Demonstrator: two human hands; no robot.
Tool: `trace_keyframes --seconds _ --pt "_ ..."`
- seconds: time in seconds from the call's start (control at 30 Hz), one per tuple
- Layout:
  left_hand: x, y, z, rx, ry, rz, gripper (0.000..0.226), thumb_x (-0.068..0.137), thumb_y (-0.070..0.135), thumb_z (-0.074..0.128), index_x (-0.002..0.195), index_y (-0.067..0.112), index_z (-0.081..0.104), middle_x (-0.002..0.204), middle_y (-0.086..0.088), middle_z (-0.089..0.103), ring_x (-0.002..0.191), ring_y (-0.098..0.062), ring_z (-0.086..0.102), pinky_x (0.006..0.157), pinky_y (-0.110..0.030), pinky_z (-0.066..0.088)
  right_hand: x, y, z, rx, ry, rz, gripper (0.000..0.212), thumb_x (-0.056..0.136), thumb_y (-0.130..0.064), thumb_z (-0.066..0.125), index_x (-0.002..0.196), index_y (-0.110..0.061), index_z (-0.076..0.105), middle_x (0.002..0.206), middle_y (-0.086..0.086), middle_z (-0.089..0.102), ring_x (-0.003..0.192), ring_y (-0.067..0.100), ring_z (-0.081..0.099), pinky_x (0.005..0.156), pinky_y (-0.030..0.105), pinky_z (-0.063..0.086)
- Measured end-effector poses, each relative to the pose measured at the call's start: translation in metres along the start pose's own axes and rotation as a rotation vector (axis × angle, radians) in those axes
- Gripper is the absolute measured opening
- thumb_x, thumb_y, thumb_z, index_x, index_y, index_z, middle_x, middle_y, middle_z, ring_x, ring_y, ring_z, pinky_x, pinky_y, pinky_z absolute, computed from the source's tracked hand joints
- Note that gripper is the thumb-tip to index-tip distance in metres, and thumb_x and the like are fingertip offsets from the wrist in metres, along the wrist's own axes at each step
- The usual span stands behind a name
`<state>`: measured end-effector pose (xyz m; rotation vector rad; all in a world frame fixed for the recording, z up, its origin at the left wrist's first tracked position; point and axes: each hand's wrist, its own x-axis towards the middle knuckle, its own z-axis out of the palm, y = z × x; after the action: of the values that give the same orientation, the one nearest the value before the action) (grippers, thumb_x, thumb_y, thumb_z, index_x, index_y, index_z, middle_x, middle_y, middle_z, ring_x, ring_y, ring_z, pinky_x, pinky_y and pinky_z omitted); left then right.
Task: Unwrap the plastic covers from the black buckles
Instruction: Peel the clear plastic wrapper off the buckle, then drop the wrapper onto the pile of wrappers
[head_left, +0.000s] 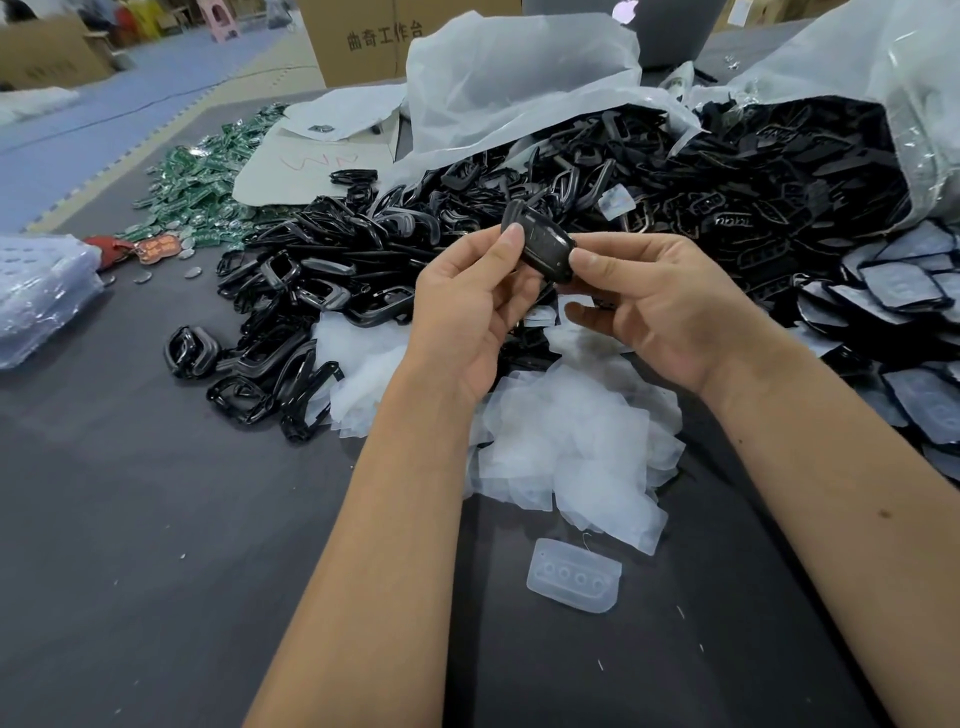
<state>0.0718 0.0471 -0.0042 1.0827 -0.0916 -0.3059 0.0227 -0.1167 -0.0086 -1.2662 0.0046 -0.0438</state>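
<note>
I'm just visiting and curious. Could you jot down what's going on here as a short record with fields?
Activity: a person unwraps a black buckle
Left hand: pinches the buckle's left end
Right hand: pinches its right end
Bare buckles: heaped left of the hands
Covered buckles: heaped at right
Shed covers: white pile under the hands
Clear tray: lies alone, nearer the person
Table: dark grey
Green tags: scattered at far left
</note>
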Motion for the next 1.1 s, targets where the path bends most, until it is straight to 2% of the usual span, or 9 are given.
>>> trace_keyframes --seconds 0.17,0.33,0.57,0.7,0.77,0.87,1.1 --pt "0.002 -0.001 0.000 -0.050 0.014 0.003 0.014 0.099 0.006 0.066 0.086 0.009 0.073 0.084 -0.007 0.074 0.068 -0.012 0.065 0.062 -0.020 0.057 0.001 0.003 0.002 0.009 0.040 -0.043 0.020 0.074 -0.013 0.077 0.092 -0.017 0.084 0.098 0.006 0.080 0.086 0.015 0.074 0.072 0.025 0.060" --pt "0.002 -0.002 0.000 -0.064 0.019 -0.007 0.011 0.099 0.007 0.066 0.090 0.008 0.071 0.085 -0.007 0.073 0.070 -0.012 0.064 0.063 -0.020 0.057 0.002 0.008 0.003 -0.054 0.114 -0.149 0.021 0.088 0.000 0.073 0.101 -0.015 0.081 0.104 0.009 0.080 0.090 0.015 0.074 0.075 0.024 0.059" --pt "0.001 -0.001 -0.001 -0.066 0.003 -0.018 0.014 0.100 0.008 0.065 0.088 0.008 0.072 0.082 -0.007 0.073 0.068 -0.012 0.061 0.061 -0.020 0.056 0.002 0.009 0.005 -0.028 0.054 -0.215 0.028 0.091 0.008 0.066 0.090 -0.015 0.081 0.098 0.009 0.080 0.095 0.019 0.075 0.085 0.028 0.058" --pt "0.001 -0.001 0.000 -0.045 0.000 0.008 0.016 0.100 0.007 0.064 0.086 0.009 0.071 0.084 -0.008 0.071 0.067 -0.011 0.060 0.060 -0.020 0.056 0.003 0.010 0.004 -0.021 0.073 -0.217 0.031 0.095 0.014 0.057 0.095 -0.009 0.078 0.099 0.011 0.080 0.096 0.021 0.076 0.087 0.030 0.059" --pt "0.001 -0.002 -0.001 0.009 0.002 0.028 0.017 0.100 0.006 0.063 0.084 0.009 0.069 0.081 -0.008 0.068 0.064 -0.010 0.059 0.059 -0.019 0.055 0.003 0.009 0.002 -0.001 0.051 -0.184 0.029 0.098 0.011 0.054 0.099 -0.006 0.078 0.102 0.014 0.079 0.098 0.024 0.075 0.088 0.033 0.059" --pt "-0.001 -0.003 0.000 0.068 -0.032 0.048 0.016 0.101 0.006 0.061 0.086 0.008 0.065 0.080 -0.007 0.066 0.065 -0.011 0.059 0.061 -0.020 0.054 -0.001 0.003 0.000 -0.011 0.037 -0.179 0.019 0.095 0.006 0.064 0.102 -0.006 0.077 0.100 0.013 0.079 0.096 0.024 0.075 0.088 0.034 0.060" --pt "-0.013 -0.002 0.018 0.121 -0.156 0.050 0.018 0.101 0.007 0.061 0.083 0.010 0.065 0.081 -0.008 0.067 0.070 -0.015 0.058 0.064 -0.021 0.054 -0.021 -0.014 -0.018 -0.182 0.090 -0.284 0.023 0.087 0.007 0.075 0.106 -0.006 0.077 0.091 0.009 0.080 0.086 0.021 0.077 0.078 0.026 0.060"
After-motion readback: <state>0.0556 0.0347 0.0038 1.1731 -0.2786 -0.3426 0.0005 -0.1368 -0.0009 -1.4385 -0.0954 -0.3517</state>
